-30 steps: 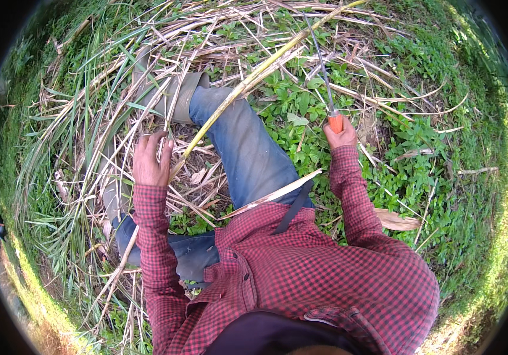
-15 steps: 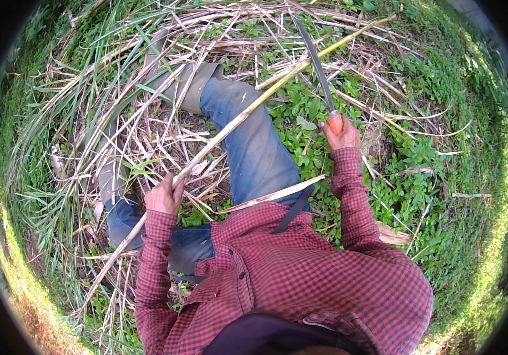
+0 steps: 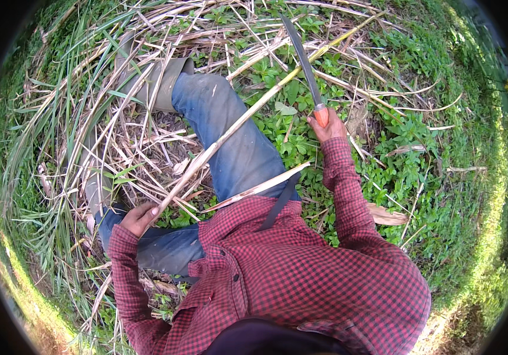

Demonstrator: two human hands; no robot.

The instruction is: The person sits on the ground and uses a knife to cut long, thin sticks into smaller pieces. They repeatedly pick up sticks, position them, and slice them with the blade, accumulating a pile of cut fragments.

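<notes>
My left hand [image 3: 139, 218] is closed around the lower part of a long cane stalk [image 3: 230, 127]. The stalk slants up to the right over my bent knee, pale at the hand and yellow-green towards its far tip. Gripped by its orange handle in my right hand [image 3: 331, 127] is a machete [image 3: 305, 59]. Its long dark blade points away from me and crosses the stalk near the far end; whether they touch I cannot tell. A dry husk strip [image 3: 257, 188] lies across my lap. My sleeves are red-and-black checked.
My legs in blue trousers [image 3: 236, 154] and muddy tall boots [image 3: 165, 83] spread out in front. Dry stalks and leaves [image 3: 147, 130] are piled around my boots, with long green blades [image 3: 41, 148] at the left. Low leafy plants [image 3: 402, 171] cover the ground on the right.
My left hand has moved down and left, now at the stalk's near visible part; the length that trailed behind it no longer shows clearly. My right hand and the machete have shifted slightly left.
</notes>
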